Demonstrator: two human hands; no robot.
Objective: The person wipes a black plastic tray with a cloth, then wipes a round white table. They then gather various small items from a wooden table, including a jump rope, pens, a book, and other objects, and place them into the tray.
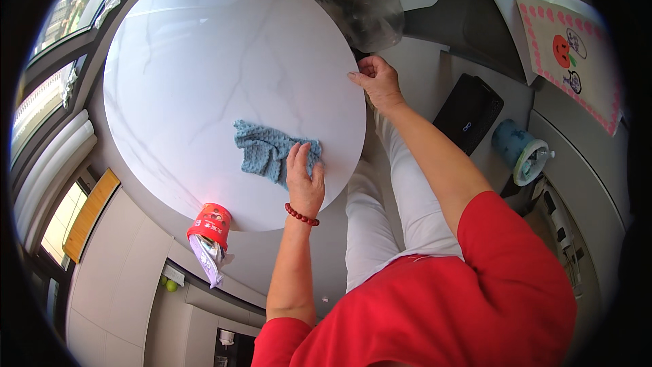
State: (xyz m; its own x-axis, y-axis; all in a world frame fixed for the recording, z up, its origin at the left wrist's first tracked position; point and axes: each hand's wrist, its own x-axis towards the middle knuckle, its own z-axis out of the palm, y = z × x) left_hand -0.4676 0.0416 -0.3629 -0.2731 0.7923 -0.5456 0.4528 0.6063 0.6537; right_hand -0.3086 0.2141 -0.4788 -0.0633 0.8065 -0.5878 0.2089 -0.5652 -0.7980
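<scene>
A crumpled blue textured cloth (pixel 265 153) lies on a round white marble-patterned tabletop (pixel 204 71), near its lower right rim. My left hand (pixel 305 176), with a red bead bracelet at the wrist, presses down on the right part of this cloth, its fingers lying over the fabric. At the table's right rim is my right hand (pixel 378 82), its thumb on top and its fingers bent at the edge; the fingertips' undersides are hidden.
A red container (pixel 211 224) with a purple packet stands at the table's lower rim. Beyond the right rim are a translucent plastic bag (pixel 356 5) and a dark seat (pixel 463 25). A black case (pixel 468 112) and a blue bin (pixel 514 145) stand to the right.
</scene>
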